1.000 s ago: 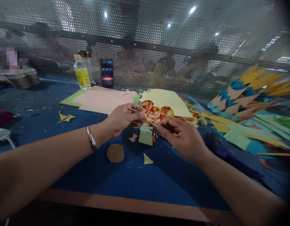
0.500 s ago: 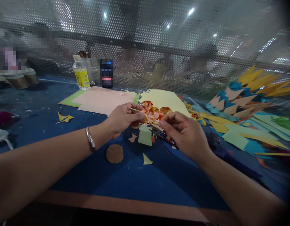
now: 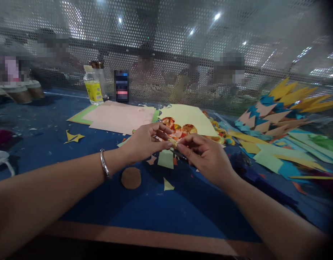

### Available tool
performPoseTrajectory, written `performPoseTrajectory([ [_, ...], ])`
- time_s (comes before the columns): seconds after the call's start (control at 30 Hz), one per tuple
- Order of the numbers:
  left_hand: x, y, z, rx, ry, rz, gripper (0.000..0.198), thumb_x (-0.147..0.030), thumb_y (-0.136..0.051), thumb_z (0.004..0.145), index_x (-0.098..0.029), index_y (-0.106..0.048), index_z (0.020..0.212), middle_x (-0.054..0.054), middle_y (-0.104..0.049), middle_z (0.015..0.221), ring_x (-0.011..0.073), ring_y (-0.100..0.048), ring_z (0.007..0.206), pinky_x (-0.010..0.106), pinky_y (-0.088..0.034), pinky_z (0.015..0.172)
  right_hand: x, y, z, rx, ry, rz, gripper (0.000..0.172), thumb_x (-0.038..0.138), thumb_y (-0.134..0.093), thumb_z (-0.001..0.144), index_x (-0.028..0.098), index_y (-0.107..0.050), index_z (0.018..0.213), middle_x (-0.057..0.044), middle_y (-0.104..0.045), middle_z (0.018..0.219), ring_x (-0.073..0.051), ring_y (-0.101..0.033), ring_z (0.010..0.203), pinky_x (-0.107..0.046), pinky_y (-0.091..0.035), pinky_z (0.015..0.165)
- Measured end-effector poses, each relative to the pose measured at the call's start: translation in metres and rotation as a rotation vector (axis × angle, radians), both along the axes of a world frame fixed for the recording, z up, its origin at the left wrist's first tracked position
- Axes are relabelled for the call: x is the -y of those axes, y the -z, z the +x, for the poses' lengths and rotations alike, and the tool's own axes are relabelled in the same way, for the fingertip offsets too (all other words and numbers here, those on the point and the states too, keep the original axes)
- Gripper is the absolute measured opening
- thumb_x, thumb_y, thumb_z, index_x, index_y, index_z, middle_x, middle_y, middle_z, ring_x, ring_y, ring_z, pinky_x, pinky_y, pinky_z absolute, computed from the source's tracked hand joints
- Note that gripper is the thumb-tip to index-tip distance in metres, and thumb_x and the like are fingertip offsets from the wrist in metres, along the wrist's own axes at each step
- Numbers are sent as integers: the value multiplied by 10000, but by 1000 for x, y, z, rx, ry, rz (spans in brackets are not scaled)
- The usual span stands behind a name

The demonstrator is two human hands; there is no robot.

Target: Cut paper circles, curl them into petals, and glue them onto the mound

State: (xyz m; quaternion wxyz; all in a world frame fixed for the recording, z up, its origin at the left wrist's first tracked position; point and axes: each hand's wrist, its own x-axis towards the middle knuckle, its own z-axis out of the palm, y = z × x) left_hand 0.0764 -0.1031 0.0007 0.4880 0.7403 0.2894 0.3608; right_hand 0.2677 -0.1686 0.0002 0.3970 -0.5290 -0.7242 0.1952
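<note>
A small pale-yellow paper piece (image 3: pixel 172 142) is pinched between my two hands over the middle of the table; its full shape is partly hidden by fingers. My left hand (image 3: pixel 148 141), with a silver bangle at the wrist, grips its left side with thumb and fingers. My right hand (image 3: pixel 205 153) holds the right side between thumb and forefinger. Just beyond lie curled orange and yellow paper pieces (image 3: pixel 189 129). Under the hands is a pale green paper scrap (image 3: pixel 165 159). A round brown cardboard disc (image 3: pixel 131 178) lies nearer me.
Pink paper sheets (image 3: pixel 119 116) and a yellow sheet (image 3: pixel 195 113) lie behind. A bottle (image 3: pixel 93 88) and a phone (image 3: pixel 121 86) stand by the perforated metal screen (image 3: pixel 166 29). At right are a spiky paper craft (image 3: pixel 277 112), paper strips and a dark blue glue gun (image 3: pixel 263 182).
Both hands have come closer together and slightly nearer me, the right one moving left. Their fingertips now meet at the small yellow paper piece.
</note>
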Motion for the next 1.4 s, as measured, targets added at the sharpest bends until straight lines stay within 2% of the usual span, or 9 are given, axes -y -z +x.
performPoseTrajectory([
  [0.3,0,0,0,-4,73,26,365,-263,-698,763,-154,-581,1091,92,-671,994,170,-651,877,305,-522,761,0,1,1,-18,-24,-46,225,415,-567,878,192,-589,858,15,-544,661,-81,-460,494,-228,-376,452],
  [0.57,1,-1,-1,43,107,-50,337,-237,-693,761,-165,-600,1078,91,-683,989,172,-658,922,307,-516,822,0,-2,1,-30,-30,-66,204,388,-560,880,187,-588,857,8,-551,693,-76,-451,509,-236,-373,465],
  [0.8,-2,-4,-1,50,128,-138,345,-223,-705,751,-150,-615,1076,100,-694,949,183,-665,902,312,-530,777,2,-2,2,-19,-20,-65,178,358,-553,883,186,-594,869,8,-557,692,-75,-456,503,-236,-375,462],
  [1.4,-1,-2,0,51,85,-155,343,-235,-720,720,-154,-639,1043,85,-698,895,178,-666,867,302,-534,753,2,-3,0,-9,-39,-67,171,351,-560,877,185,-588,846,5,-561,689,-84,-472,532,-246,-383,483],
])
